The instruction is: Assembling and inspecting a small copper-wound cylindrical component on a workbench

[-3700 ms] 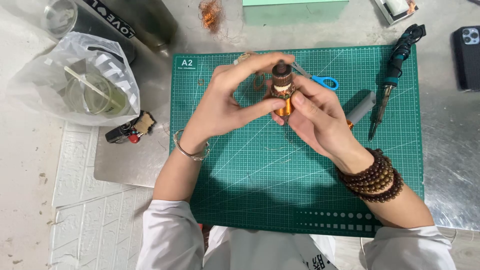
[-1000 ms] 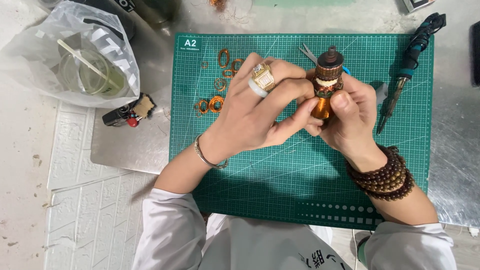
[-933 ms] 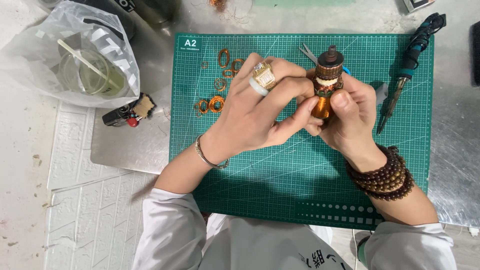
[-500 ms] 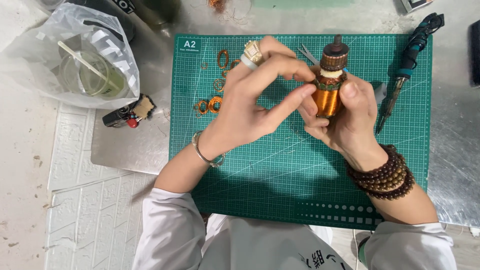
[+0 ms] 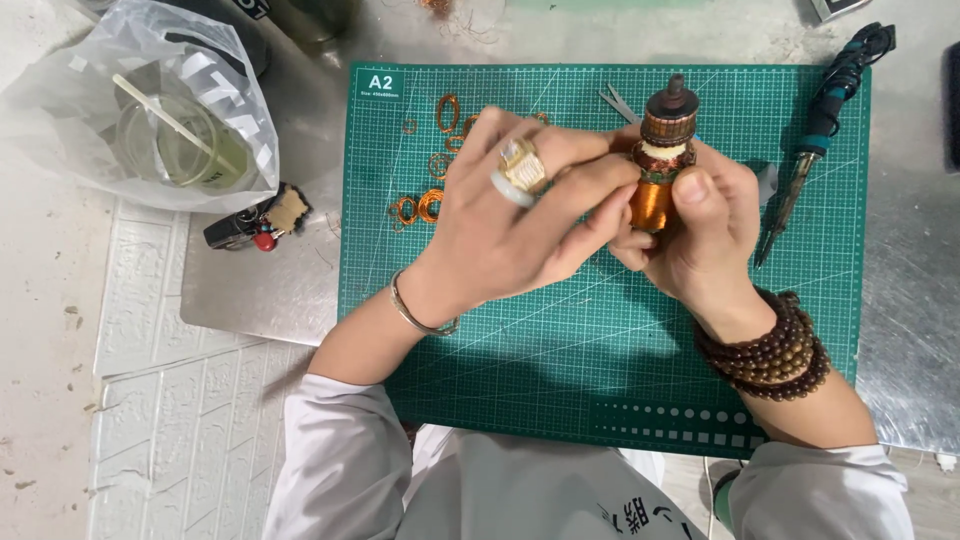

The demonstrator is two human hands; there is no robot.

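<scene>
My right hand (image 5: pixel 705 235) grips a small motor rotor (image 5: pixel 662 150) with copper windings and a dark shaft tip, held upright above the green cutting mat (image 5: pixel 560 370). The fingers of my left hand (image 5: pixel 520 220), which wears two rings, pinch at the copper winding on the rotor's left side. Several loose copper wire coils (image 5: pixel 432 170) lie on the mat just left of my left hand.
A soldering iron (image 5: pixel 815 130) lies at the mat's right edge. Scissors (image 5: pixel 618 102) poke out behind the rotor. A plastic bag holding a clear cup (image 5: pixel 165 135) sits far left, with a small lighter-like tool (image 5: pixel 255 222) beside it on a metal sheet (image 5: pixel 250 300).
Both hands have shifted slightly, and the rotor now stands more upright and higher on the mat. My left fingers have moved in onto its copper winding.
</scene>
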